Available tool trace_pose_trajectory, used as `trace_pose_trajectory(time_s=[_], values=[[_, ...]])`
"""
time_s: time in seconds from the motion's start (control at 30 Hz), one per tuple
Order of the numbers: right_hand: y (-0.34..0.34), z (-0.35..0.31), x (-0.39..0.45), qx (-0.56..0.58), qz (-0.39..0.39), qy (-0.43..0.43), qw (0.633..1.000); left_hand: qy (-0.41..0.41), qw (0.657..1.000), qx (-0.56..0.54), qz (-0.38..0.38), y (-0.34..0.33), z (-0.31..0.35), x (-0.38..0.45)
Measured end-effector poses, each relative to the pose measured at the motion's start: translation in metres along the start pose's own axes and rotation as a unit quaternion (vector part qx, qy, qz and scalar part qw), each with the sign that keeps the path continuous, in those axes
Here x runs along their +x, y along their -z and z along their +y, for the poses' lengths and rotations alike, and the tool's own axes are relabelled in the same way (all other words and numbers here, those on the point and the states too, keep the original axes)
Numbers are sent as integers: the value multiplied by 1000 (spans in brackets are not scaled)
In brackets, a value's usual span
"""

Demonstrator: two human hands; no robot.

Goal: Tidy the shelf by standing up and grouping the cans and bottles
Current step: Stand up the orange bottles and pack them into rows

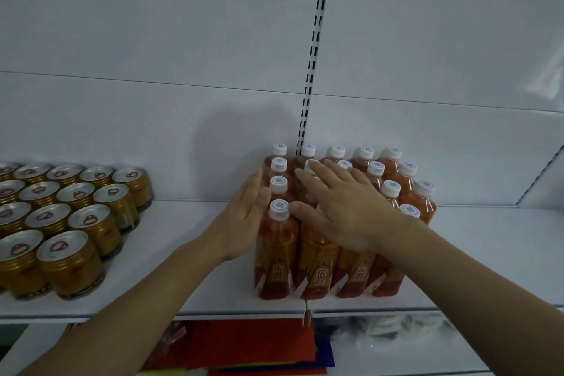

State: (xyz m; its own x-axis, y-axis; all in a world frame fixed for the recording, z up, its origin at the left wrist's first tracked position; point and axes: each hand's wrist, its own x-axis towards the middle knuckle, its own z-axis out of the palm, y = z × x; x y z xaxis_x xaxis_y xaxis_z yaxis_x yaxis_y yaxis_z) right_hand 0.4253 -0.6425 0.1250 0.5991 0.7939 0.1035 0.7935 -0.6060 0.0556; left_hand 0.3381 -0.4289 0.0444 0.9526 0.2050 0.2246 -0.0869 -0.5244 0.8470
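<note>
The orange bottles [335, 223] stand upright in a tight block on the white shelf [189, 253], right of the middle. The left hand [241, 217] lies flat against the block's left side, fingers straight and together. The right hand [345, 207] rests on the white caps, fingers spread and straight, grasping nothing. The gold cans [61, 217] stand grouped at the left, well apart.

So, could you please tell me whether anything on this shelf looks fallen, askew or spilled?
Nothing stands out. The gold metal cans and the orange white-capped plastic bottles stand upright in separate blocks on the white shelf, no spill visible.
</note>
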Motion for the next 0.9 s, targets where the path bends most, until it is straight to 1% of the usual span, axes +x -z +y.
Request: trace_pose_trajectory(time_s=[0.07,0.17,0.27,0.47,0.53,0.63,0.9], values=[[1,-12,11,-6,-19,21,1000,-37,999,-32,-2,-8,-11,2],[0,-15,20,11,-62,28,998,-50,996,-77,-10,-17,-13,4],[3,-9,20,36,-89,24,995,-57,994,-93,-7,-22,-13,6],[13,-13,27,52,-105,22,993,-8,982,-188,19,-32,-34,-2],[14,-11,29,47,-117,21,992,10,976,-218,10,-37,-38,-2],[10,-7,31,45,-127,22,991,16,974,-228,3,-41,-42,1],[19,-9,29,52,-157,5,986,-4,974,-225,-11,-39,-42,4]])
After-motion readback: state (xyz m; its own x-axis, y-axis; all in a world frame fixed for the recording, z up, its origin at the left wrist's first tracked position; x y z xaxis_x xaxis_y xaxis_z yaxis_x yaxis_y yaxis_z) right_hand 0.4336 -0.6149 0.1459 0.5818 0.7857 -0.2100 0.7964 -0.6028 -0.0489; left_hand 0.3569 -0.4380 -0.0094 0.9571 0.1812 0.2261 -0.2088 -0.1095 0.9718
